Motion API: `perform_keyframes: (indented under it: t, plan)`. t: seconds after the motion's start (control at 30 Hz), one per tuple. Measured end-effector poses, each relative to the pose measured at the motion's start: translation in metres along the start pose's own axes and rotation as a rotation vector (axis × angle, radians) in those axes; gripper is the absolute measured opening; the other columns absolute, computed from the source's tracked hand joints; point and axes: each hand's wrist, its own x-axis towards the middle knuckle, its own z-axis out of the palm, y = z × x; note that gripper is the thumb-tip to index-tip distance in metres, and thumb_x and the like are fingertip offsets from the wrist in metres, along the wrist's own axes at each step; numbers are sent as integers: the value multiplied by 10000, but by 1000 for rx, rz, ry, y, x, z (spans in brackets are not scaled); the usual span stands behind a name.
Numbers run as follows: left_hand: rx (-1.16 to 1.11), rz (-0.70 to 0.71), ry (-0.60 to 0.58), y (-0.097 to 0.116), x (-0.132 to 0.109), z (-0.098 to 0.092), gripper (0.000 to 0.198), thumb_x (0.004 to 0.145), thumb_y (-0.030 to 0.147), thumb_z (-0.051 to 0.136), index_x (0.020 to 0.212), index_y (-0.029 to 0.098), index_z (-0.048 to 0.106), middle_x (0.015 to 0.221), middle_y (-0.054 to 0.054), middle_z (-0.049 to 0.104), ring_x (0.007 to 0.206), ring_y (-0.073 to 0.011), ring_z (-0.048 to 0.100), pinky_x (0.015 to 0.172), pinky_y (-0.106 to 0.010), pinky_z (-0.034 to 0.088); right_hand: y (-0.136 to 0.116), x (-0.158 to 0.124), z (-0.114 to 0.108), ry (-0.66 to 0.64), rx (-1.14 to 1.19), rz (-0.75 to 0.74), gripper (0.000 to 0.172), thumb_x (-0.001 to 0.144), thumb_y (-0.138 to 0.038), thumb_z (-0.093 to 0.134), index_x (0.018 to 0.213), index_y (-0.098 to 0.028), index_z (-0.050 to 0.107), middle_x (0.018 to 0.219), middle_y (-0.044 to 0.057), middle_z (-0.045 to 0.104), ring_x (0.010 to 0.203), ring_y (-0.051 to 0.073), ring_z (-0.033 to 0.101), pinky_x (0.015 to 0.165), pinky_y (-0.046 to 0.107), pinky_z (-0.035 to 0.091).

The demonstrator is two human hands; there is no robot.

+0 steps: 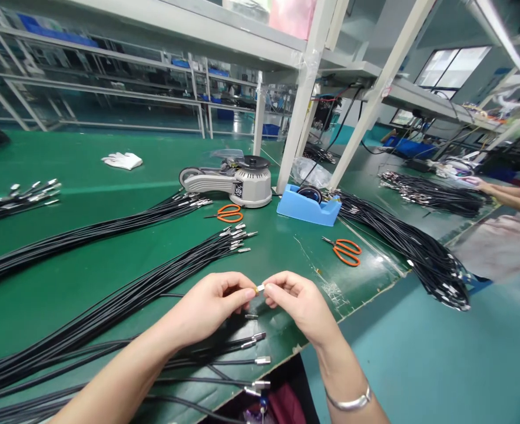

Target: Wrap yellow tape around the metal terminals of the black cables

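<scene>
My left hand [218, 300] and my right hand [292, 300] meet above the near edge of the green table [87, 176]. Both pinch the small metal tip [260, 288] of a black cable between thumbs and forefingers. The cable itself is mostly hidden under my left hand. Below my hands lie several loose black cables with metal ends [255, 359]. A long bundle of black cables [122, 294] runs off to the left. A silver bracelet [350, 403] sits on my right wrist.
A grey tape dispenser machine [235, 182], a blue tape holder [308, 206] and two orange scissors [228, 213] [347, 250] lie beyond my hands. More cable bundles [419, 253] lie at the right. A white glove [122, 160] rests far left. Another person's arm [507, 194] reaches in at right.
</scene>
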Motion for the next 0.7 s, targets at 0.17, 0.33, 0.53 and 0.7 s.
perform_keyframes:
  t: [0.17, 0.33, 0.53, 0.7]
  plan:
    - [224, 103, 92, 5, -3, 5, 210, 823, 310, 519, 835, 192, 692, 813, 1, 682, 761, -149, 594, 711, -232, 440, 2, -6, -1, 22, -34, 8, 165, 747, -314, 679, 740, -156, 634, 653, -11, 629, 627, 109, 569, 632, 233, 464]
    - [295, 166, 91, 7, -6, 6, 227, 835, 277, 497, 899, 223, 708, 871, 2, 695, 809, -152, 611, 761, -230, 441, 2, -6, 0, 46, -47, 18, 182, 750, -324, 670, 727, -147, 633, 641, -7, 621, 613, 111, 564, 618, 233, 455]
    - [53, -6, -49, 3, -3, 0, 354, 844, 359, 471, 1088, 164, 639, 817, -17, 699, 695, -152, 588, 650, -237, 472, 12, -4, 2, 66, 113, 79, 188, 746, -314, 666, 681, -145, 613, 605, -16, 594, 566, 100, 537, 590, 227, 440]
    - [202, 26, -3, 1, -1, 7, 236, 805, 355, 522, 823, 188, 688, 766, 7, 688, 691, -154, 575, 636, -226, 431, 9, -9, 4, 43, 1, 39, 183, 751, -327, 661, 704, -155, 621, 620, -16, 592, 609, 115, 546, 621, 240, 437]
